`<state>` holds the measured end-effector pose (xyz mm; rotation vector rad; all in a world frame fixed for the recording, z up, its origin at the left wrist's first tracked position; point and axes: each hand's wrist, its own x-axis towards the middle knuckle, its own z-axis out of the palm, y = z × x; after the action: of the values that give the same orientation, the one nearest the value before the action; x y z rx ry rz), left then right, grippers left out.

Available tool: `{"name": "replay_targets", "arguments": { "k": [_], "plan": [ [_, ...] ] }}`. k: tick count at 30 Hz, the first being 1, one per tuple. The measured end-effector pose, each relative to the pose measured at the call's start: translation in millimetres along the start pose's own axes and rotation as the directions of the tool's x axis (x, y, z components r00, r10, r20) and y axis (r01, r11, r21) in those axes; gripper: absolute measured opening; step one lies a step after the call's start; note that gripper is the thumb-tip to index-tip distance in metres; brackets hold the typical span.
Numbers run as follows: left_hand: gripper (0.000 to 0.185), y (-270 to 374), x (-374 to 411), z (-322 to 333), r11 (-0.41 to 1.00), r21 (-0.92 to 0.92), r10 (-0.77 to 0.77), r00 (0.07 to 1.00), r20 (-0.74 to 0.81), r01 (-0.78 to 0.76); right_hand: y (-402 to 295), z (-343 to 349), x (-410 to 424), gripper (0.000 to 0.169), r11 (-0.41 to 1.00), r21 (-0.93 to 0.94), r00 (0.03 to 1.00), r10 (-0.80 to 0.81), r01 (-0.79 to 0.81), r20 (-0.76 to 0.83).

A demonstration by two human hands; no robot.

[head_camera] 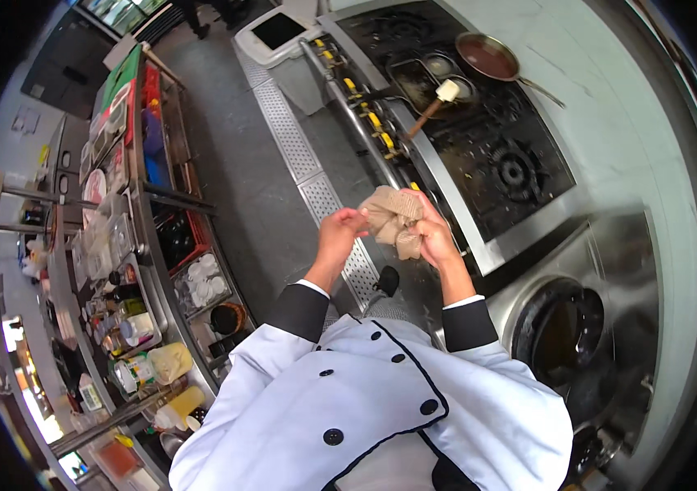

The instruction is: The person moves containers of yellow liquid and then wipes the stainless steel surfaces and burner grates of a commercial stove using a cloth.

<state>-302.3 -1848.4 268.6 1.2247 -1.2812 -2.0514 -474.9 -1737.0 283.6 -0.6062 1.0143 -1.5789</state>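
A crumpled beige cloth (392, 218) hangs between my hands, in front of my chest and above the floor. My right hand (434, 232) grips its right side, with the thumb pressed on the folds. On the other side my left hand (343, 232) has its fingers curled at the cloth's left edge; whether they pinch it is not clear. Beyond, on the black gas range (514, 169), a spatula with a wooden handle and white head (446, 92) lies across small pans. A frying pan (487, 56) with a reddish-brown inside sits at the range's far edge.
A dark wok (557, 331) with liquid sits in the steel counter at right. Range knobs with yellow handles (376, 119) line the front rail. At left stands a steel shelf (167, 307) with bottles and containers. A white bin (275, 37) and a person's legs (198, 18) are farther off.
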Motion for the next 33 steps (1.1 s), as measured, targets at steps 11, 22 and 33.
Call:
{"name": "replay_targets", "arguments": {
  "k": [11, 22, 33],
  "plan": [
    [0.009, 139.7, 87.8, -131.0, 0.751, 0.387, 0.341, 0.815, 0.469, -0.536, -0.4, 114.0, 167.2, 0.099, 0.75, -0.602, 0.929, -0.043, 0.274, 0.368],
    [0.033, 262.2, 131.8, -288.4, 0.198, 0.766, 0.12, 0.791, 0.6, -0.611, -5.4, 203.7, 272.3, 0.028, 0.18, -0.897, 0.915, -0.073, 0.404, 0.397],
    [0.021, 338.0, 179.8, -337.6, 0.743, 0.358, 0.358, 0.788, 0.501, -0.565, -95.6, 189.1, 284.7, 0.04, 0.778, -0.567, 0.961, -0.257, 0.269, 0.104]
  ]
}}
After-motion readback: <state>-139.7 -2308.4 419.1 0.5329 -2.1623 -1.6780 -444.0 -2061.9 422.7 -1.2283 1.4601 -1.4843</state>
